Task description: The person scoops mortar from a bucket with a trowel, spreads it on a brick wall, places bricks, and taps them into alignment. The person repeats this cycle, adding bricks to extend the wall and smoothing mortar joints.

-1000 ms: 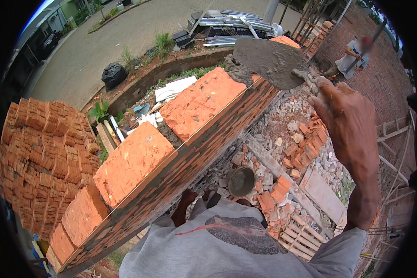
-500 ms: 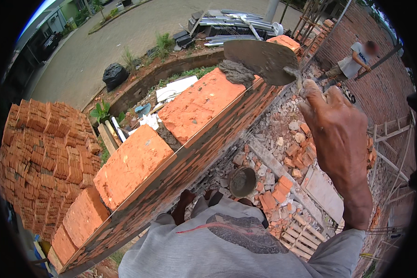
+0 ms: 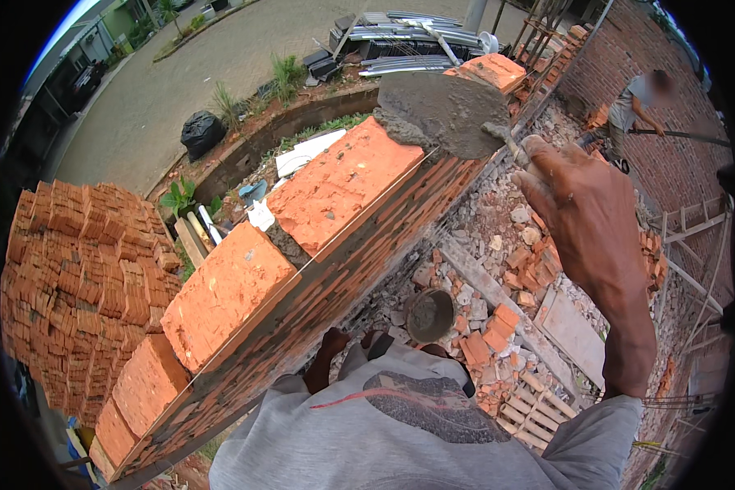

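My right hand (image 3: 576,200) is closed round the handle of a trowel (image 3: 445,106). The trowel's broad blade is smeared with wet grey mortar (image 3: 396,129) and is tilted against the end of a brick (image 3: 343,186) on top of the wall. Another brick (image 3: 224,294) lies nearer along the same course, with a mortar joint (image 3: 287,243) between the two. A thin taut string runs along the wall's upper edge. My left hand (image 3: 328,345) hangs low beside the wall, dark and partly covered by my shirt; its fingers cannot be made out.
A big stack of bricks (image 3: 86,286) stands left of the wall. Right of it lie rubble, broken bricks (image 3: 490,331), a bucket (image 3: 429,316), a plank and a wooden pallet (image 3: 535,412). A co-worker (image 3: 633,110) bends at the far right. Metal profiles (image 3: 416,45) lie beyond.
My right hand and the trowel have shifted slightly left, and the blade now shows its mortar-smeared face beside the brick's end. The co-worker has bent lower.
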`<state>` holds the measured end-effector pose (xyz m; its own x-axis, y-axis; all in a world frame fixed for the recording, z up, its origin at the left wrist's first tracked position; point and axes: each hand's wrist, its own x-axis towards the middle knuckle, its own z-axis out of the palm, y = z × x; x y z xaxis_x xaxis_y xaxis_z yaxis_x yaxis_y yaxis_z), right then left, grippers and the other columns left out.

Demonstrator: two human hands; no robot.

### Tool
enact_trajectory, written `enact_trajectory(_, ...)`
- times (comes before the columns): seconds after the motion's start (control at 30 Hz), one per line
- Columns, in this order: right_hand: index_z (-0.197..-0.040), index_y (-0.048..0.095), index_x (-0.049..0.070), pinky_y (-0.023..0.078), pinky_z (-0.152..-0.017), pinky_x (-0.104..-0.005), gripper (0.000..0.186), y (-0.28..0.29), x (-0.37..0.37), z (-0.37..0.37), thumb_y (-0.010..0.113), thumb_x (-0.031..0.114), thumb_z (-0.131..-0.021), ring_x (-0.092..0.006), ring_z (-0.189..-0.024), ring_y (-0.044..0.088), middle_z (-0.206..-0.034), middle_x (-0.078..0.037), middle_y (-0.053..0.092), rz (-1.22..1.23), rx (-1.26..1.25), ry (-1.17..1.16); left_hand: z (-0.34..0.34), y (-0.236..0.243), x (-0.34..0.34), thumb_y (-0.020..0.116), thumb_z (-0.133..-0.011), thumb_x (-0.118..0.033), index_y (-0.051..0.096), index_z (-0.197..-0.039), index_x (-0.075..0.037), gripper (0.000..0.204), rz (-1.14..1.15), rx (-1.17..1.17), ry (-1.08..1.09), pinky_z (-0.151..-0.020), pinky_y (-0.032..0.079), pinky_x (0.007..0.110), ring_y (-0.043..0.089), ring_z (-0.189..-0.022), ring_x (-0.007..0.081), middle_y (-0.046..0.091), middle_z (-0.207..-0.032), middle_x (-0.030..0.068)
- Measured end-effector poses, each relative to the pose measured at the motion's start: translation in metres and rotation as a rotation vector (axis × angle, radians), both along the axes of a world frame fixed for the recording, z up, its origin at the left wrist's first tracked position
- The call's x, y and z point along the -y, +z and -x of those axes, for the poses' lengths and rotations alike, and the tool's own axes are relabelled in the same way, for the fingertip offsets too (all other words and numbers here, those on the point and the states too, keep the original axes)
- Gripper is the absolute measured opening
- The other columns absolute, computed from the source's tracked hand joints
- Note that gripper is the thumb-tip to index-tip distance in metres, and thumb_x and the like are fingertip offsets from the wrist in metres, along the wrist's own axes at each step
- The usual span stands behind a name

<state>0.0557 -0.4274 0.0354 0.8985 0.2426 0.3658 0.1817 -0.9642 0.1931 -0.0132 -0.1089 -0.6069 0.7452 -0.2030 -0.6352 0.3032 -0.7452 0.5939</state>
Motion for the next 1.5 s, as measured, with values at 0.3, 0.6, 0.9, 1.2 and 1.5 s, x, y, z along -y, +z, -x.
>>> enact_trajectory(0.3,-0.095,0.055,0.001,0.041,-0.054,-0.0337,0.019,-0.091,0.047,0.009,0.060,0.019,-0.095,-0.0142,-0.060,0.052,-0.068,-0.005,0.053,-0.784,0.036,0.104,0.015,-0.009,-0.012,0.072,-0.075,-0.045,0.066,-0.070,0.007,0.052,-0.091,-0.052,0.051,-0.064,0.051,0.047,0.067,-0.067,0.0345,0.066,-0.070,0.0230)
enact_trajectory(0.6,-0.092,0.055,0.003,0.037,-0.051,-0.0354,0.032,-0.294,0.005,-0.025,0.059,0.034,-0.098,-0.0119,-0.056,0.041,-0.061,-0.004,0.045,-1.276,-0.285,0.311,0.019,0.004,-0.022,0.068,-0.076,-0.045,0.064,-0.067,0.006,0.052,-0.108,0.050,-0.035,-0.061,0.048,0.048,0.063,-0.065,0.0355,0.062,-0.067,0.0247)
enact_trajectory(0.9,-0.091,0.057,-0.002,0.044,-0.058,-0.0388,0.039,-0.364,0.073,0.038,0.059,0.036,-0.096,-0.0189,-0.054,0.044,-0.059,-0.011,0.046,-1.283,-0.244,0.035,0.023,0.037,-0.005,0.065,-0.083,-0.043,0.057,-0.056,0.001,0.052,-0.001,0.106,0.023,-0.058,0.045,0.048,0.054,-0.052,0.0319,0.053,-0.055,0.0198)
enact_trajectory(1.2,-0.118,0.052,0.002,0.045,-0.052,-0.0270,0.035,-0.235,0.139,0.051,0.059,0.028,-0.095,-0.0101,-0.057,0.054,-0.068,-0.001,0.053,-1.451,-0.651,-0.023,0.066,0.016,0.008,0.070,-0.079,-0.043,0.070,-0.084,-0.002,0.042,-0.166,0.048,-0.071,-0.069,0.052,0.049,0.066,-0.080,0.0387,0.066,-0.085,0.0253)
enact_trajectory(1.5,-0.103,0.056,-0.005,0.046,-0.040,-0.0235,0.036,0.000,0.076,-0.049,0.062,0.029,-0.093,-0.0103,-0.049,0.059,-0.065,-0.004,0.057,-1.002,-0.817,0.220,0.043,-0.014,0.022,0.066,-0.078,-0.052,0.067,-0.067,0.002,0.055,-0.049,0.224,0.016,-0.068,0.051,0.050,0.065,-0.065,0.0360,0.064,-0.065,0.0217)
